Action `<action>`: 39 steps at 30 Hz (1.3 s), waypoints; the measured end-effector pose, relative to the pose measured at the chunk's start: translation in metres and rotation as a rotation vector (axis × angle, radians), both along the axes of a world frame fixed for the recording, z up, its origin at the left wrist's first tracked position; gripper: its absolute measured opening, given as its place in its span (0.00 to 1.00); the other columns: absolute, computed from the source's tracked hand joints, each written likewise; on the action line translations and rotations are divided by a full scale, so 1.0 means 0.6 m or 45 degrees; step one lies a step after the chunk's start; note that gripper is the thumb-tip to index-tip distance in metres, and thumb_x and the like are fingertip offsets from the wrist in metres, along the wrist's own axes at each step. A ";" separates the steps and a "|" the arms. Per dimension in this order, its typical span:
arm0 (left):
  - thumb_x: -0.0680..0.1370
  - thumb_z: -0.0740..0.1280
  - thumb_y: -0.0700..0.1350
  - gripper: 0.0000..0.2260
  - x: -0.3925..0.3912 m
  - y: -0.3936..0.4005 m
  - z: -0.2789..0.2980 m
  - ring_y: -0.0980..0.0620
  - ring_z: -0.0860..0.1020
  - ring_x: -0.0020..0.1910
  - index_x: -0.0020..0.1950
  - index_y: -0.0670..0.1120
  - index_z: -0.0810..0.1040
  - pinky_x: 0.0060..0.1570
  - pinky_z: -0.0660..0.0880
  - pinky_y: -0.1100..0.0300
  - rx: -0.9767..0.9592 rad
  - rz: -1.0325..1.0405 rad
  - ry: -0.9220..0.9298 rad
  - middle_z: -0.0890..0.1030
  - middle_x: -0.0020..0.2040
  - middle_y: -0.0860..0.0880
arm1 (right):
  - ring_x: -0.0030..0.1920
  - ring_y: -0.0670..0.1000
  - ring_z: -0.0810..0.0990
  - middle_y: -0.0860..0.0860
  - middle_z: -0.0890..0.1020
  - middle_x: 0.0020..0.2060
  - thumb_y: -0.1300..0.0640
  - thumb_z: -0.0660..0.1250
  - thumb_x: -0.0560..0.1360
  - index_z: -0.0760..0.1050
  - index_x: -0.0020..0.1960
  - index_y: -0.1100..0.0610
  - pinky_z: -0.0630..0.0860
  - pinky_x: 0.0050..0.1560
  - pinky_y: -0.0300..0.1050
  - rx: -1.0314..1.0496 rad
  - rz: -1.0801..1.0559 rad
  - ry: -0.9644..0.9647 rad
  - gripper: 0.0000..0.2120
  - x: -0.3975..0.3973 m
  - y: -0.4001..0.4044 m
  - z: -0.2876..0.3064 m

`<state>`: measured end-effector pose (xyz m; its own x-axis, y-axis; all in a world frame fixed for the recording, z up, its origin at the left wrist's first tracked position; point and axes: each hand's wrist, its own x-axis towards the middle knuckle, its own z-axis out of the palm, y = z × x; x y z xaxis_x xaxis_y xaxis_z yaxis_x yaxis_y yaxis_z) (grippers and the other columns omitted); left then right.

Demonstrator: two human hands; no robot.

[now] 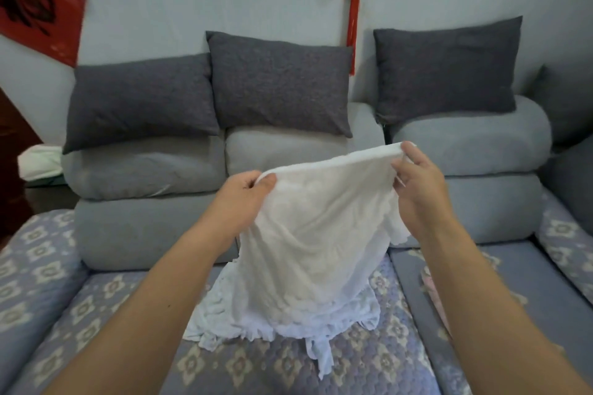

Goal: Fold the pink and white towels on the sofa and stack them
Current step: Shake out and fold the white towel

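Note:
A thin white towel (317, 244) hangs in the air in front of me, its frayed lower edge trailing on the sofa seat (96, 314). My left hand (244, 199) pinches its upper left corner between thumb and fingers. My right hand (417, 189) grips the upper right corner, a little higher and farther back. A strip of pink towel (431, 295) lies on the seat to the right, mostly hidden behind my right forearm.
Three dark grey pillows (279, 83) lean on the grey sofa back (144, 228). The seat has a blue flower-patterned cover. A white bundle (40, 162) lies past the sofa's left end. A red tassel ornament (354, 9) hangs on the wall.

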<state>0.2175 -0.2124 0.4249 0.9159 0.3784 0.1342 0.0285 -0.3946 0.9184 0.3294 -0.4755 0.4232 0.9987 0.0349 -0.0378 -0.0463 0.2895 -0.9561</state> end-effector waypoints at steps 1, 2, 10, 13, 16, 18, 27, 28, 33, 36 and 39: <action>0.80 0.65 0.53 0.17 0.004 0.000 -0.003 0.54 0.70 0.34 0.43 0.39 0.77 0.37 0.65 0.58 0.028 -0.053 0.101 0.74 0.35 0.51 | 0.61 0.49 0.79 0.52 0.75 0.69 0.66 0.64 0.78 0.69 0.75 0.56 0.76 0.54 0.40 -0.057 0.002 0.021 0.26 0.001 0.000 0.000; 0.81 0.65 0.51 0.15 0.006 0.000 -0.008 0.54 0.72 0.34 0.41 0.42 0.77 0.36 0.66 0.59 0.146 -0.116 0.247 0.76 0.35 0.52 | 0.59 0.50 0.80 0.53 0.77 0.67 0.67 0.65 0.77 0.71 0.73 0.55 0.77 0.53 0.43 -0.131 0.012 0.037 0.25 0.001 0.001 -0.002; 0.77 0.68 0.42 0.11 -0.044 -0.082 -0.098 0.45 0.73 0.53 0.58 0.52 0.75 0.49 0.70 0.57 0.446 0.531 0.028 0.67 0.60 0.48 | 0.43 0.54 0.78 0.57 0.79 0.49 0.76 0.61 0.73 0.74 0.64 0.60 0.76 0.36 0.44 0.176 0.281 0.283 0.22 -0.069 0.062 0.014; 0.73 0.75 0.49 0.24 -0.059 -0.169 -0.099 0.59 0.76 0.54 0.64 0.59 0.69 0.51 0.75 0.65 -0.039 -0.078 0.040 0.73 0.60 0.53 | 0.43 0.55 0.76 0.58 0.75 0.45 0.79 0.54 0.71 0.74 0.57 0.61 0.74 0.38 0.42 0.337 0.246 0.332 0.21 -0.094 0.100 0.014; 0.73 0.70 0.55 0.18 -0.036 -0.201 -0.118 0.52 0.80 0.54 0.61 0.56 0.73 0.48 0.81 0.49 -0.072 -0.042 -0.008 0.79 0.54 0.53 | 0.57 0.55 0.78 0.59 0.76 0.60 0.78 0.54 0.76 0.70 0.70 0.59 0.77 0.48 0.40 0.480 0.228 0.417 0.27 -0.137 0.134 0.033; 0.80 0.63 0.49 0.04 -0.031 -0.187 -0.121 0.51 0.81 0.45 0.51 0.53 0.76 0.43 0.80 0.46 -0.248 0.255 -0.093 0.81 0.45 0.51 | 0.57 0.56 0.80 0.59 0.78 0.60 0.78 0.55 0.76 0.73 0.66 0.61 0.79 0.54 0.42 0.582 0.296 0.429 0.24 -0.152 0.138 0.048; 0.79 0.67 0.41 0.08 -0.070 -0.144 -0.066 0.54 0.75 0.35 0.42 0.51 0.79 0.34 0.71 0.61 -0.095 0.411 -0.152 0.80 0.37 0.52 | 0.61 0.52 0.80 0.57 0.78 0.65 0.80 0.54 0.75 0.79 0.61 0.57 0.75 0.66 0.47 0.720 0.079 0.066 0.27 -0.105 0.070 0.053; 0.79 0.67 0.41 0.08 -0.067 -0.139 -0.051 0.53 0.77 0.36 0.42 0.51 0.80 0.35 0.72 0.60 -0.161 0.408 -0.136 0.81 0.38 0.52 | 0.63 0.51 0.79 0.56 0.77 0.65 0.81 0.55 0.73 0.78 0.63 0.55 0.75 0.67 0.48 0.439 0.014 -0.152 0.30 -0.104 0.068 0.049; 0.83 0.64 0.46 0.10 -0.074 -0.106 0.079 0.49 0.84 0.47 0.49 0.51 0.86 0.48 0.79 0.54 -0.568 -0.086 -0.147 0.86 0.49 0.45 | 0.72 0.57 0.63 0.56 0.62 0.72 0.61 0.77 0.70 0.60 0.79 0.52 0.65 0.72 0.52 -1.071 -0.394 -0.935 0.43 -0.063 0.082 0.006; 0.82 0.65 0.47 0.09 -0.075 -0.084 0.132 0.47 0.82 0.46 0.50 0.50 0.85 0.46 0.76 0.52 -0.380 -0.349 -0.087 0.85 0.48 0.45 | 0.74 0.55 0.61 0.52 0.62 0.75 0.45 0.78 0.67 0.58 0.78 0.44 0.63 0.72 0.53 -1.109 -0.016 -0.654 0.46 -0.030 0.106 -0.018; 0.82 0.66 0.44 0.08 -0.071 -0.073 0.170 0.52 0.80 0.42 0.48 0.48 0.84 0.40 0.75 0.59 -0.241 -0.420 -0.108 0.84 0.44 0.49 | 0.62 0.54 0.80 0.47 0.83 0.59 0.46 0.74 0.71 0.79 0.62 0.46 0.77 0.61 0.57 -0.970 0.627 -0.375 0.20 -0.017 0.121 -0.054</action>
<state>0.1747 -0.2559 0.5270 0.9812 0.0903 0.1706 -0.1508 -0.1935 0.9694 0.3190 -0.4026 0.3907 0.8513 0.5240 0.0269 0.2760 -0.4036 -0.8723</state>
